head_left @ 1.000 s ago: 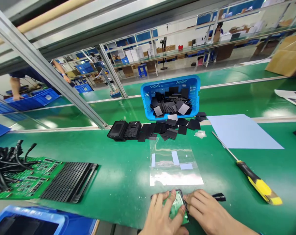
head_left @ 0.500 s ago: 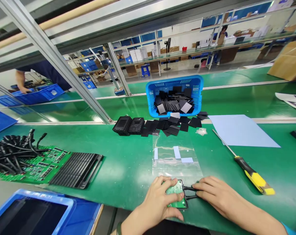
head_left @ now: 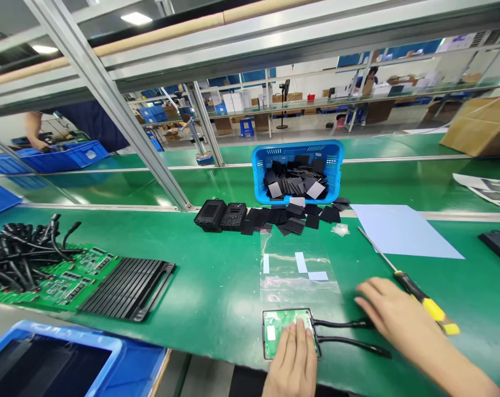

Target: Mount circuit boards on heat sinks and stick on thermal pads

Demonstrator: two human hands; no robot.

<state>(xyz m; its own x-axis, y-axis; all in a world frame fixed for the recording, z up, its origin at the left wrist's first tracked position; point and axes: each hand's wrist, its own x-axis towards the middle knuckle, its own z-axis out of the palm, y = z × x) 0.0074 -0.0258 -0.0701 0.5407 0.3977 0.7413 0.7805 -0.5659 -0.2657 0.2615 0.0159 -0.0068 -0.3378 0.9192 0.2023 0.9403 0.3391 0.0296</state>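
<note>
A green bench [head_left: 208, 275] is strewn with parts. Near its front edge a framed circuit board [head_left: 280, 322] is laid, with a clear plastic sheet [head_left: 291, 284] behind it. Along the rear edge, black casings [head_left: 210, 214], black plates [head_left: 294, 225] and a pale sheet [head_left: 402, 229] are spread. A screwdriver [head_left: 407, 283] is placed farther right; by the front edge, far left, a slotted black rack [head_left: 125, 284] is set.

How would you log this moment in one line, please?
left hand: flat on green circuit board | right hand: near black cables | board: in black casing
</note>
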